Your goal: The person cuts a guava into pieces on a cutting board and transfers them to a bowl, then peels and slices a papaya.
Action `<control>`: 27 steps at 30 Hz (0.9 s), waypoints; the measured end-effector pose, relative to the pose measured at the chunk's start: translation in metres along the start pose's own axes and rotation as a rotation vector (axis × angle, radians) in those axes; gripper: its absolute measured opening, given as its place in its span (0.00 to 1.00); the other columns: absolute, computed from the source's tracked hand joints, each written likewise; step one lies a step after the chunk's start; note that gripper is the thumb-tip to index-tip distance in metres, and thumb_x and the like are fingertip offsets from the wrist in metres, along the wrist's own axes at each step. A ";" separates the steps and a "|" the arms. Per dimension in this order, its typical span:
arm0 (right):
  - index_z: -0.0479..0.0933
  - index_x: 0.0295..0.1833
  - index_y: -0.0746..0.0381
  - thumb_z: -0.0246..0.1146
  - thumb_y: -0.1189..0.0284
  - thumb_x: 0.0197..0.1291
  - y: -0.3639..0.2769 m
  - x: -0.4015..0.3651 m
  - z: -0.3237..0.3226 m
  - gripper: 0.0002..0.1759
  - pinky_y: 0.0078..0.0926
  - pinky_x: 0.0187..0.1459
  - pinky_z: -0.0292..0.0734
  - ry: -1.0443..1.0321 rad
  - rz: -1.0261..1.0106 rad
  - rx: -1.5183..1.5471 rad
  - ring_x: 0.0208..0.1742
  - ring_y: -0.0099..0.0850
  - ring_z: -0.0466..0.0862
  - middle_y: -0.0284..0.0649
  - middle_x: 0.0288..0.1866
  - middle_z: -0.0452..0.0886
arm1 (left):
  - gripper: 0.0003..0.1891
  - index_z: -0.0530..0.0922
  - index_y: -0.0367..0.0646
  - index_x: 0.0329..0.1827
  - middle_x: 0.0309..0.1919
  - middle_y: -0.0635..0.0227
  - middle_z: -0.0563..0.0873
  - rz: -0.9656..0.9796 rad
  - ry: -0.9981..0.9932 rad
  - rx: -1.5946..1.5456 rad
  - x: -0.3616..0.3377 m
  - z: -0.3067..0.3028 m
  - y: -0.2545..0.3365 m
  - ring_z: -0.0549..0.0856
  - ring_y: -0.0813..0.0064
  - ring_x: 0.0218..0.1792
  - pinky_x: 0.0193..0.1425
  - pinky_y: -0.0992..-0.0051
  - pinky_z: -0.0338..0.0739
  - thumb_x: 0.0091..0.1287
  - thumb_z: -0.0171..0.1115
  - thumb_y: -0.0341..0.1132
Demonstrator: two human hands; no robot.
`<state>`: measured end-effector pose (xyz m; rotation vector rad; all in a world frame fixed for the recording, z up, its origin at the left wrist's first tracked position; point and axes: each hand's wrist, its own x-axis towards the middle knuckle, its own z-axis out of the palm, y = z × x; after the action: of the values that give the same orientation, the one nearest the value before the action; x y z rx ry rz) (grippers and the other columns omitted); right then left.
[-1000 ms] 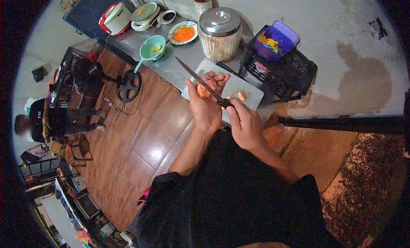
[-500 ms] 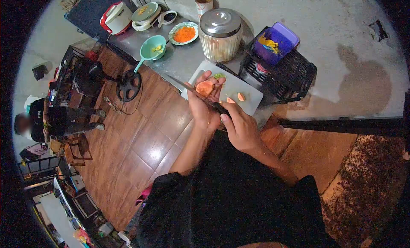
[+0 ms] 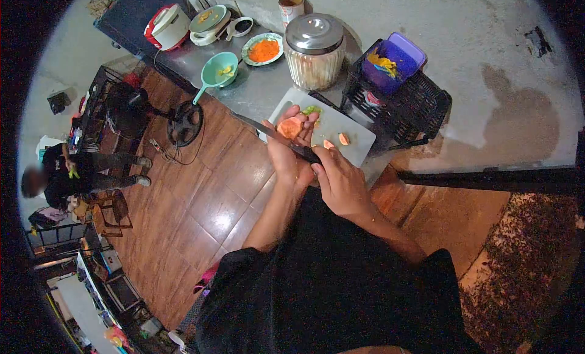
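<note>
Palm up over the near edge of the white cutting board (image 3: 359, 134), my left hand (image 3: 285, 156) cups a cut orange-red piece (image 3: 289, 128) that looks like tomato. My right hand (image 3: 342, 180) is closed round the black handle of a knife (image 3: 268, 130). Its long blade points up and left, crossing in front of my left palm and beside the cut piece. Small orange-red wedges (image 3: 343, 138) lie on the board to the right of my hands. Some green bits (image 3: 311, 110) are on the board behind my left fingertips.
Behind the board stands a big lidded jar (image 3: 314, 55). A plate of shredded orange food (image 3: 264, 49) and a turquoise handled bowl (image 3: 218, 70) are to its left. A purple container (image 3: 399, 64) rests on a black basket (image 3: 414, 107) at right. Another person (image 3: 79, 174) is far left.
Both hands, with the knife and cut piece, have shifted slightly left. The person at far left has moved an arm, and something yellow-green now shows at the hand.
</note>
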<state>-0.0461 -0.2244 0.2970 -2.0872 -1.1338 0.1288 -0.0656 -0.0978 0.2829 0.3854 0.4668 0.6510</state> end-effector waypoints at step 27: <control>0.72 0.57 0.58 0.61 0.66 0.62 0.007 0.000 0.011 0.19 0.43 0.36 0.78 0.035 0.048 -0.077 0.41 0.45 0.81 0.45 0.43 0.72 | 0.27 0.66 0.31 0.58 0.37 0.58 0.80 0.065 0.083 0.026 -0.002 -0.014 0.002 0.80 0.56 0.54 0.63 0.68 0.73 0.76 0.41 0.52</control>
<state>-0.0457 -0.2208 0.2848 -2.1769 -1.0838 0.0724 -0.0751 -0.0949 0.2722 0.4005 0.5445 0.7263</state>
